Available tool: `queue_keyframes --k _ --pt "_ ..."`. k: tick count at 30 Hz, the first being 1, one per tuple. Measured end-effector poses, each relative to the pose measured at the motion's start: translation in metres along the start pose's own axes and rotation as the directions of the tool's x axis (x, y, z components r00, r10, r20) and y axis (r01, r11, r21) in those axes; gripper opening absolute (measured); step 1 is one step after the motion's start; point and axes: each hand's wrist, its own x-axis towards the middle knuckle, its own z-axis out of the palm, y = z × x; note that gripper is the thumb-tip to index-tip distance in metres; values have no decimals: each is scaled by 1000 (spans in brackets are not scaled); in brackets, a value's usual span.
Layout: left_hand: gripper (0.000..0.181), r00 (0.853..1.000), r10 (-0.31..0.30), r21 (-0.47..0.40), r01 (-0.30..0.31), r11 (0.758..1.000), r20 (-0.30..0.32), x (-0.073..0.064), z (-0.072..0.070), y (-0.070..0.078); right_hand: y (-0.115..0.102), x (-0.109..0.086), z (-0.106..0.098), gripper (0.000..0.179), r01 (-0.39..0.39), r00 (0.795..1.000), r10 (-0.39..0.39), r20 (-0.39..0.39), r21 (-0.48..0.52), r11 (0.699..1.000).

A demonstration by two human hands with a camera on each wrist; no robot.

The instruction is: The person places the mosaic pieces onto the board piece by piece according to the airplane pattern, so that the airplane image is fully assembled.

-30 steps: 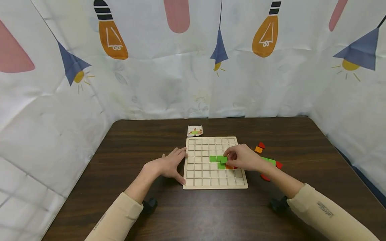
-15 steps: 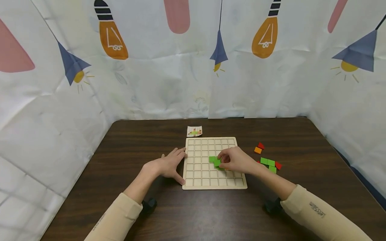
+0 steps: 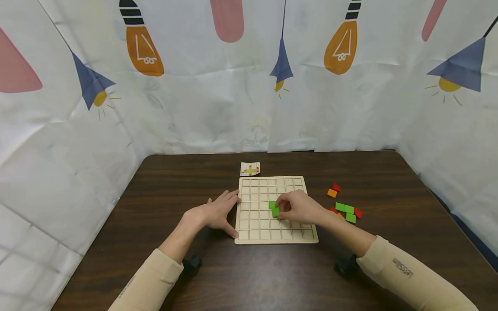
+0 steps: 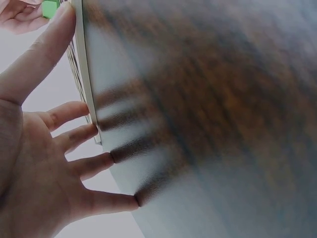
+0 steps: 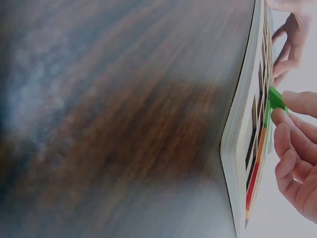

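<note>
One green tile (image 5: 276, 99) pinched in right-hand grip (image 3: 297, 206) over gridded board (image 3: 254, 225); left-hand grip (image 3: 215, 213) released, touching board's edge.

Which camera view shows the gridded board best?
The head view: it shows most of the gridded board from above, though the right hand covers part. The left wrist view shows a thin sliver; the right wrist, a corner, steeply angled.
</note>
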Motion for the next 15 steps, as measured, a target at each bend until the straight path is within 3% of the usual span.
queue_keyframes --k 15 --pt "100 1000 -2 -6 2 1000 5 1 0 -1 3 5 6 18 -5 1000 6 19 -51 999"
